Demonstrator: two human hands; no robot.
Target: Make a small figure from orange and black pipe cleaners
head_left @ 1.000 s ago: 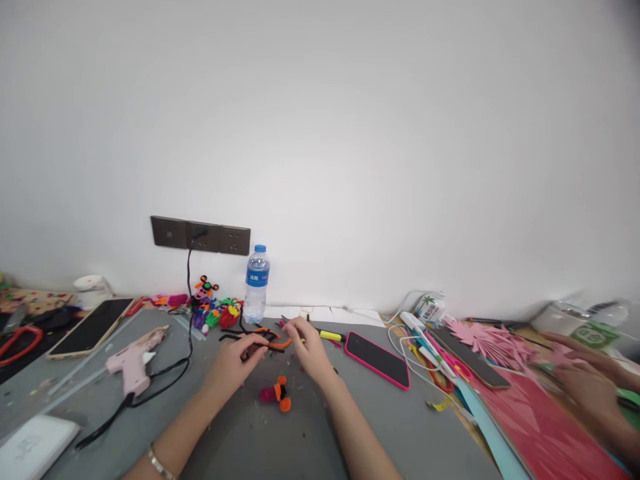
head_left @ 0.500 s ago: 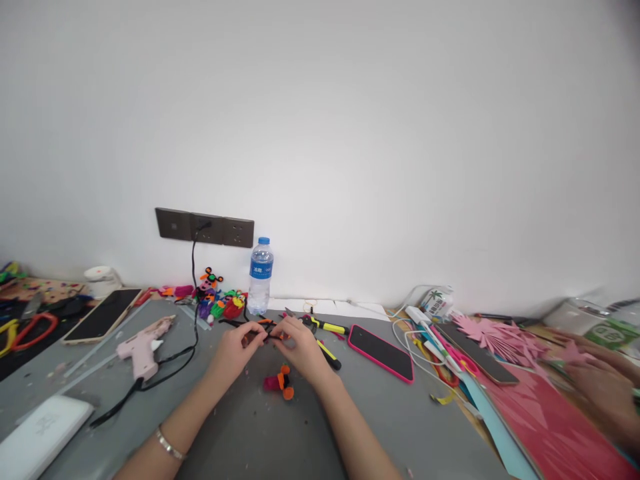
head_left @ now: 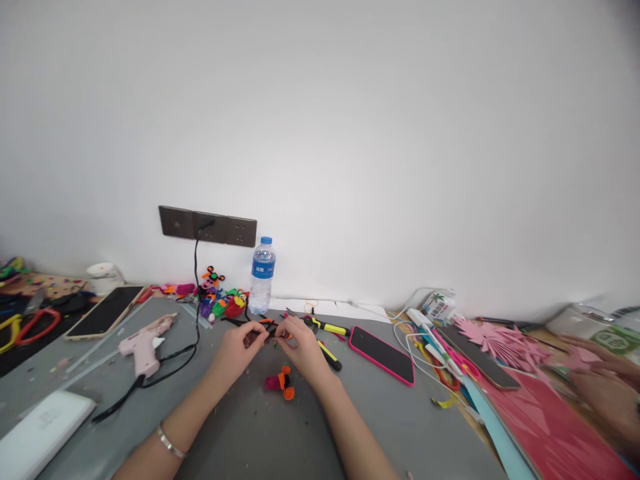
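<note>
Dark strand [head_left: 271, 330] pinched at the dial's centre

Pink glue gun [head_left: 143, 350] lying at 9 o'clock. Colourful fuzzy figures [head_left: 223, 303] heaped at 10 to 11. Left hand [head_left: 241, 347]: thumb and finger tips closed on the strand, fingers hiding part of it. Water bottle [head_left: 262, 277] upright at 12. Strand between both hands' fingertips. Orange-and-magenta figure [head_left: 280, 382] at 6, near, untouched. Right hand [head_left: 303, 348]: tips also closed on the strand. Pink-cased phone [head_left: 383, 355] flat at 3; another person's hand [head_left: 603, 393] well beyond.
</note>
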